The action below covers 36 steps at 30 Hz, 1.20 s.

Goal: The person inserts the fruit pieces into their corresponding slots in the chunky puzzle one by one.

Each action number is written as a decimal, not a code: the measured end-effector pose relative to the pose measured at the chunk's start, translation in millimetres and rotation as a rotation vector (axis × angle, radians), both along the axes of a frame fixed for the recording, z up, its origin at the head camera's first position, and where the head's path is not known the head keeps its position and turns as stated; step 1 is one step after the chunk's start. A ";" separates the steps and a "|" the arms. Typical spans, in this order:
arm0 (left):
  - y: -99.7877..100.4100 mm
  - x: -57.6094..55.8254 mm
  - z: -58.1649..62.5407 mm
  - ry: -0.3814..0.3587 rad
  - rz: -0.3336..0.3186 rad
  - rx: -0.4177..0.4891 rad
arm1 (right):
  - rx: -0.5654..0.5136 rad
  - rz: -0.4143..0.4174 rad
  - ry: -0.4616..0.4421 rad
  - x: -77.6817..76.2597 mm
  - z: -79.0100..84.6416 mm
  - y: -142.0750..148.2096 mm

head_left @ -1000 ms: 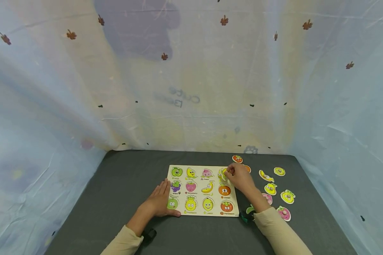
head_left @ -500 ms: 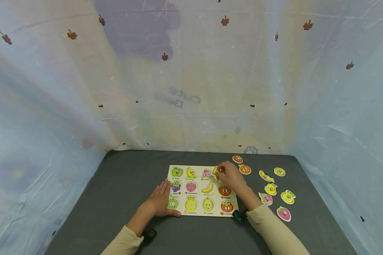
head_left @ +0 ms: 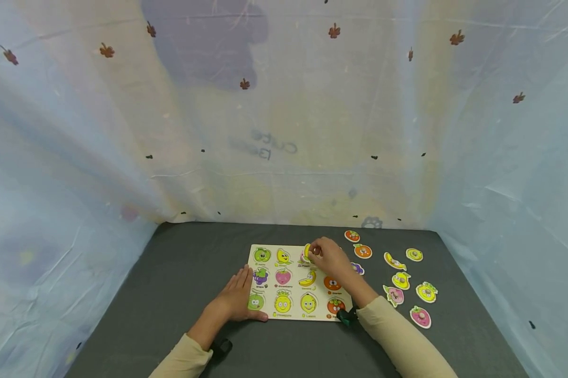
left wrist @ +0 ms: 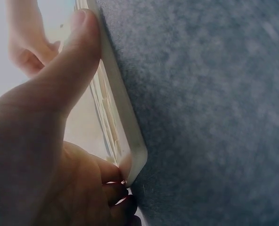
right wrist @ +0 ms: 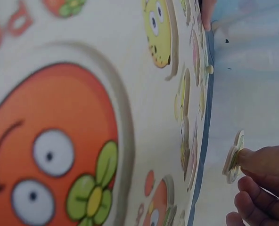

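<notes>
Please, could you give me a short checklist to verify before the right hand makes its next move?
1. Board held: ok, the left hand rests on its left edge.
2. Yellow piece gripped: ok, the right hand pinches it.
3. Piece lifted off the board: ok, the right wrist view shows a gap.
4. Piece's fruit identified: cannot tell, fingers partly cover it.
5. Visible loose pieces off the board: ok, they lie to its right on the table.

The bench (head_left: 203, 262) looks like matt, fuzzy cloth; puzzle board (head_left: 321, 303) and fruit pieces (head_left: 400, 280), smooth wood; the curtain (head_left: 303, 126) at twelve o'clock, glossy plastic.
</notes>
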<state>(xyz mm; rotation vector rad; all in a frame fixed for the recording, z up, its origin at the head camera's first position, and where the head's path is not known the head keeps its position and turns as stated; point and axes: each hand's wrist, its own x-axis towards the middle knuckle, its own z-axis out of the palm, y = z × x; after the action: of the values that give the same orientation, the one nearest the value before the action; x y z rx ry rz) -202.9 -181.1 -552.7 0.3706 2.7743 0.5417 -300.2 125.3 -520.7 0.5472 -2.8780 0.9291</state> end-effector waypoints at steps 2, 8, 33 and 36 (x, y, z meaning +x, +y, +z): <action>-0.1 -0.3 -1.8 0.007 0.002 0.007 | 0.005 0.017 -0.001 -1.2 0.1 -3.3; 0.6 1.2 2.1 -0.005 0.009 0.005 | 0.025 0.055 0.010 -4.6 1.2 -13.9; 2.3 0.0 2.1 -0.016 0.009 -0.028 | 0.011 0.113 0.037 -19.1 -11.5 -44.3; 2.5 0.2 5.1 -0.020 0.006 -0.032 | 0.008 0.113 0.025 -20.7 -13.8 -48.5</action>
<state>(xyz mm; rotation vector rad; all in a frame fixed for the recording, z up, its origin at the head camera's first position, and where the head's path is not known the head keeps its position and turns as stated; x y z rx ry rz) -202.6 -178.6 -547.6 0.3473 2.7620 0.4991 -320.9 76.9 -534.5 0.7237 -2.8555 0.9191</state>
